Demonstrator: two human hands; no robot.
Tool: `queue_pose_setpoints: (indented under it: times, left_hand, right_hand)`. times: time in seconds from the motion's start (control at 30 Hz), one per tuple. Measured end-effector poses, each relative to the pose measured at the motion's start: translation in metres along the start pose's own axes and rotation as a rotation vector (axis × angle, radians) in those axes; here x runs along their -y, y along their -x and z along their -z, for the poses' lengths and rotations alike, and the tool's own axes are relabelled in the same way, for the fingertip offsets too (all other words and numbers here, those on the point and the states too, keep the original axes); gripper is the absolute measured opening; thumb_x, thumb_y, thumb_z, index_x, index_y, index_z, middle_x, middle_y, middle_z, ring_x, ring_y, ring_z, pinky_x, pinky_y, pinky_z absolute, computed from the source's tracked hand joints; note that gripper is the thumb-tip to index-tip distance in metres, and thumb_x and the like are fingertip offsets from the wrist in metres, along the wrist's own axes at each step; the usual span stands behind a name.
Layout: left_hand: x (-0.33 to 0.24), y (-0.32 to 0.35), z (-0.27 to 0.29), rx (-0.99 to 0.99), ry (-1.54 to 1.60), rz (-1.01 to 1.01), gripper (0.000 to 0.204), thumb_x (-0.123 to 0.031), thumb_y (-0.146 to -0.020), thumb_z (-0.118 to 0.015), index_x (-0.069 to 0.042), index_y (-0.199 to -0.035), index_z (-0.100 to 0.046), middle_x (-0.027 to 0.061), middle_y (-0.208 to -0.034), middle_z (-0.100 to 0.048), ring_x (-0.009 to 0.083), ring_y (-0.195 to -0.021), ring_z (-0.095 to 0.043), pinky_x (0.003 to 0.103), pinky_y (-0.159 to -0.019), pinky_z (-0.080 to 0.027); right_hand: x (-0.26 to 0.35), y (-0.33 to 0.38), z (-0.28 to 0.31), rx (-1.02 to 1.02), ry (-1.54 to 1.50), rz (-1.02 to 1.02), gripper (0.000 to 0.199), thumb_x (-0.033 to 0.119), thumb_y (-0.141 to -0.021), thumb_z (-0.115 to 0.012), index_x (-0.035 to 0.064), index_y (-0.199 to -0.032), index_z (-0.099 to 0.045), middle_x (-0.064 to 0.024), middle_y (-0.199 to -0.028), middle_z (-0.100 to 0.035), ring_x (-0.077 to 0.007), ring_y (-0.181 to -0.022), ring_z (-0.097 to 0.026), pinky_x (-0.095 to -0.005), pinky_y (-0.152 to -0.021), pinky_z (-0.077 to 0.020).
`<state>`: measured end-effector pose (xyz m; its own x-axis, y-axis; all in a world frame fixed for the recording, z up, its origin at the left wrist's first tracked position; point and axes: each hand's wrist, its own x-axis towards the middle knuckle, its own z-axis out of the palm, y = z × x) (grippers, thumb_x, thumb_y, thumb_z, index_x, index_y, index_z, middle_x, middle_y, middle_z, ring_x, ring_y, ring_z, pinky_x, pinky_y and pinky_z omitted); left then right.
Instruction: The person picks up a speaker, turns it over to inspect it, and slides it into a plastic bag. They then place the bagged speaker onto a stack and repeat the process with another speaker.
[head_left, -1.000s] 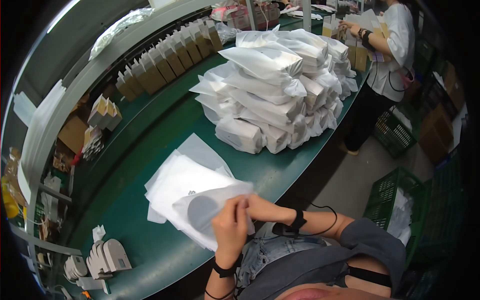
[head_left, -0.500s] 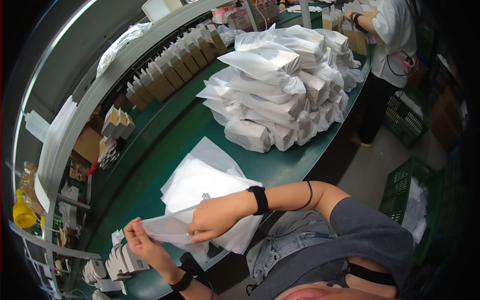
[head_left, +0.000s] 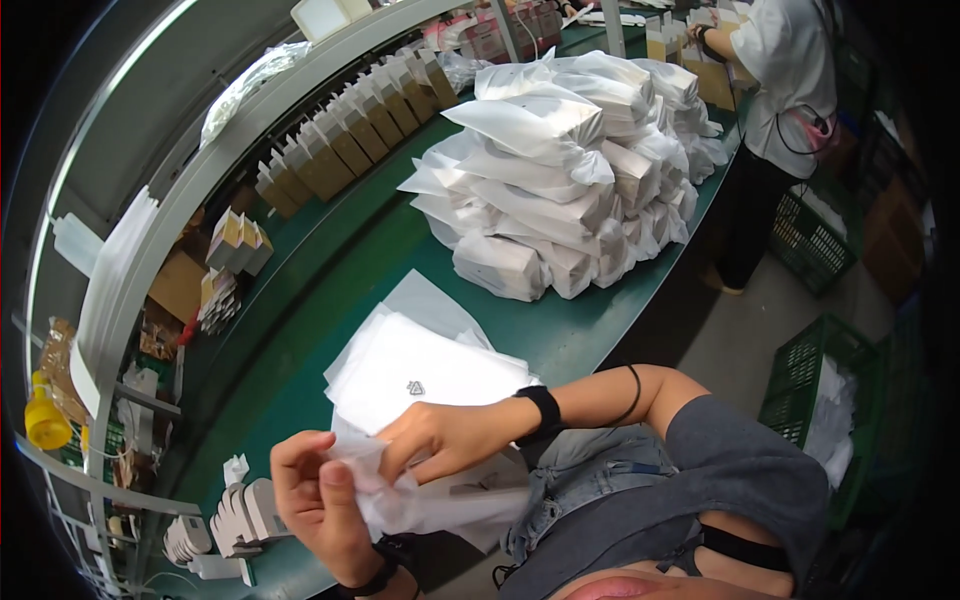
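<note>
A translucent white plastic bag [head_left: 415, 508] is held crumpled between my hands at the near edge of the green table. My left hand [head_left: 322, 505] has curled fingers and grips one end of it. My right hand [head_left: 440, 435] is closed at the bag's upper part, its fingertips partly hidden by the plastic. Just beyond, touching or nearly touching my right hand, lies a stack of flat white bags [head_left: 450, 362] with a small dark printed mark on top.
Farther back on the green table [head_left: 330, 255] rises a big pile of bagged boxes [head_left: 545, 170]. A row of brown cartons [head_left: 345, 140] lines the far side. White plastic parts [head_left: 243, 518] sit at the left. A person in white [head_left: 785, 60] stands at the far right, near green crates [head_left: 800, 385].
The bag was stretched out flat to the left and is now bunched up. My left hand has come right, toward my right hand, which has shifted slightly right.
</note>
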<state>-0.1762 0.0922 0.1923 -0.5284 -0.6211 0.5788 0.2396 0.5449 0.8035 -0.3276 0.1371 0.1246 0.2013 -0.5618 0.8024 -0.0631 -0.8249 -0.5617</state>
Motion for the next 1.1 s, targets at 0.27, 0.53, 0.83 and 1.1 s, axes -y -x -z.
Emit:
queue_pose_setpoints:
  times: [0.27,0.53,0.83,1.1]
  left_hand:
    - [0.077,0.055,-0.012,-0.069,0.227,0.583,0.033,-0.021,-0.09,-0.047,0.0,-0.115,-0.043,0.0112,-0.108,-0.053,0.0222,-0.096,-0.053,0.031,-0.084,-0.044]
    - [0.134,0.117,-0.027,0.467,1.107,0.998,0.052,-0.04,-0.089,-0.042,-0.002,-0.125,-0.038,0.0123,-0.114,-0.051,0.0246,-0.1,-0.052,0.038,-0.084,-0.044]
    - [0.106,0.095,0.005,-0.191,0.66,0.424,0.052,-0.026,-0.078,-0.065,-0.004,-0.12,-0.044,0.0119,-0.117,-0.053,0.0274,-0.103,-0.053,0.042,-0.09,-0.043]
    - [0.024,0.04,-0.009,0.974,-0.545,-0.338,0.053,-0.001,-0.064,-0.068,-0.003,-0.114,-0.052,0.0139,-0.104,-0.058,0.024,-0.095,-0.056,0.038,-0.085,-0.044]
  right_hand:
    - [0.043,0.01,0.019,-0.16,-0.11,0.005,0.023,-0.002,-0.07,-0.062,0.0085,-0.09,-0.065,-0.0088,-0.086,-0.061,-0.0222,-0.071,-0.059,-0.0275,-0.062,-0.0458]
    - [0.043,0.005,0.022,-0.235,0.425,0.406,0.027,0.001,-0.066,-0.066,0.0114,-0.091,-0.066,-0.0109,-0.084,-0.06,-0.0232,-0.066,-0.059,-0.0317,-0.054,-0.0462]
    - [0.025,0.04,0.04,-0.808,0.072,-0.223,0.02,0.004,-0.068,-0.063,0.0056,-0.087,-0.067,-0.0132,-0.081,-0.062,-0.0212,-0.066,-0.058,-0.0283,-0.062,-0.0466]
    - [-0.005,0.087,0.044,0.255,0.147,-0.776,0.02,0.015,-0.084,-0.057,0.0009,-0.095,-0.064,-0.0032,-0.088,-0.063,-0.0111,-0.09,-0.054,-0.0245,-0.078,-0.0417]
